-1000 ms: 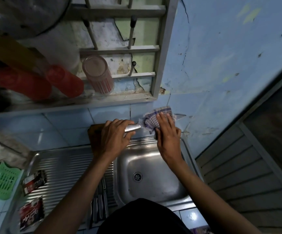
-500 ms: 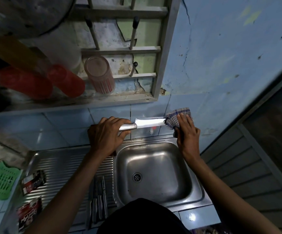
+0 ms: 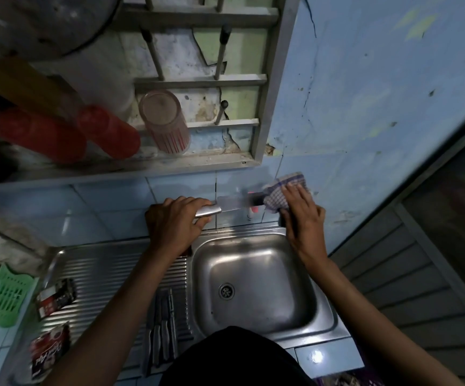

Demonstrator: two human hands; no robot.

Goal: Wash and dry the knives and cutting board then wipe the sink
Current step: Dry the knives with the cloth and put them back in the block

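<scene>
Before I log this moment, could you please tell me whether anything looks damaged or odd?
Yes: the pale blue painted wall above the steel sink is cracked, and plaster has flaked away behind the grey wall rack. Nothing looks spilled.

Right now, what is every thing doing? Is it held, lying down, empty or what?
Knife: held level above the sink's back edge, blade blurred.
Left hand: grips the knife's metal handle.
Checked cloth: wrapped round the blade's tip end.
Right hand: holds the cloth on the blade.
Sink basin: empty, drain unplugged.
Other knives: lying side by side on the drainboard.
Striped cup: upside down on the rack.
</scene>
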